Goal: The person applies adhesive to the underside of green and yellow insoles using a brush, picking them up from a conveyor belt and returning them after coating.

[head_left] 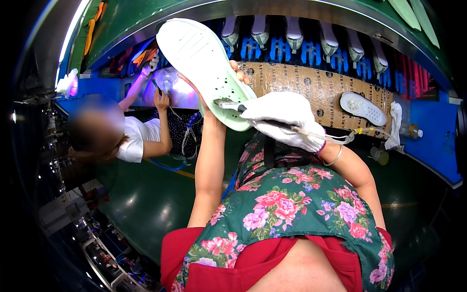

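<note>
A pale green shoe sole (194,53), tilted with its perforated inner face up, is held out in front of me. My left hand (240,74) grips it from beneath, the fingers curling over its right edge and the thumb side at its left edge. My right hand (287,117), in a white knit glove, closes around a brush (226,103) whose bristle end lies against the sole's holed, nearer end. A thin clear tube (335,138) runs from the gloved hand toward the right. The glove hides most of the brush handle.
Brown printed cardboard (287,80) covers the bench, with another pale sole (362,108), a white cloth (395,125) and a bottle (413,131) at the right. Several shoe uppers (294,34) hang behind, below a metal-edged shelf (340,17). A co-worker (138,138) works at the left.
</note>
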{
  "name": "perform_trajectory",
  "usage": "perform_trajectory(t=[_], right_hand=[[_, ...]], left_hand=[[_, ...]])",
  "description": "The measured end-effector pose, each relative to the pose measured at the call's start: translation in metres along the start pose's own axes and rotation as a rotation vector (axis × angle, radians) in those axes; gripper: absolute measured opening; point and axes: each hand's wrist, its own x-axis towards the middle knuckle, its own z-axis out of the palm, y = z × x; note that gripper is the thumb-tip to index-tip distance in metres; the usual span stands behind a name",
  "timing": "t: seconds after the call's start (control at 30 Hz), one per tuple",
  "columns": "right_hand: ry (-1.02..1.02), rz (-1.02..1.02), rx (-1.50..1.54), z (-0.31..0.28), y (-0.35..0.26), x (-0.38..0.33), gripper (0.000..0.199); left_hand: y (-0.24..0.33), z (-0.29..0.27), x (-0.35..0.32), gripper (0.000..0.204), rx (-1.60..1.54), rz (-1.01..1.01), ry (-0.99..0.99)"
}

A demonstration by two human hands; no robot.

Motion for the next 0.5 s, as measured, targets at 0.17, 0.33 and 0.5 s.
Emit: perform_trajectory(t=[0.17, 0.33, 0.5], right_hand=[[-0.039, -0.028, 0.166, 0.015, -0.012, -0.003, 0.026], [0.031, 0.022, 0.029, 0.009, -0.008, 0.008, 0.021], [-0.050, -0.081, -0.187, 0.024, -0.006, -0.002, 0.033]], left_hand=[[0.016, -0.009, 0.001, 0.125, 0.128, -0.175, 0.005], [0.030, -0.003, 0.008, 0.122, 0.159, -0.204, 0.099], [0.039, -0.007, 0.026, 0.119, 0.198, -0.354, -0.062]])
